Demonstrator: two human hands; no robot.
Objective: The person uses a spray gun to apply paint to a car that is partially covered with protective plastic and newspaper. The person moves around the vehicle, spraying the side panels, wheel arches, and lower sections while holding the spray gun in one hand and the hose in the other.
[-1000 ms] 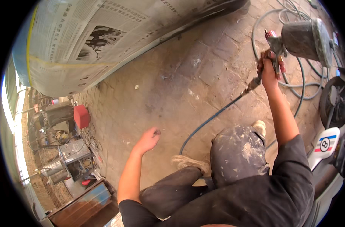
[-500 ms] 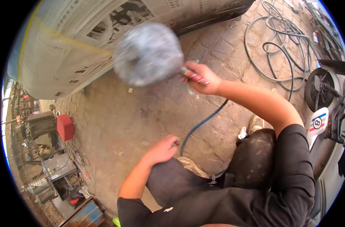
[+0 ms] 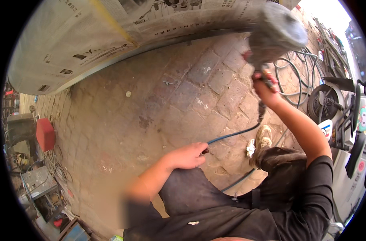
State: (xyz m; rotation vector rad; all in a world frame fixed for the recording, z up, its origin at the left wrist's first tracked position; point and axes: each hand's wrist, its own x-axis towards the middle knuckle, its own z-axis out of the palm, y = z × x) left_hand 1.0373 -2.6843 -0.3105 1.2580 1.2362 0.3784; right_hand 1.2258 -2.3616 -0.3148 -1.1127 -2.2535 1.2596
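Observation:
My right hand is closed round the handle of a spray gun, raised at the upper right. On top of the gun is a large grey, paint-stained cup, blurred by motion and overlapping the lower edge of a newspaper-covered panel. From the handle a blue air hose runs down toward my left hand. That hand lies on my left knee with its fingers curled. Behind these fingers the hose passes out of sight, and what they hold, if anything, is hidden.
Coiled hose lies on the brick floor at the far right, near a black wheel. A red box and a metal-cased machine stand at left. Crumpled white paper lies beside my right shoe.
My right hand has swung the spray gun far to the right along the papered panel. The view has shifted, and my left hand stays on the knee with fingers curled.

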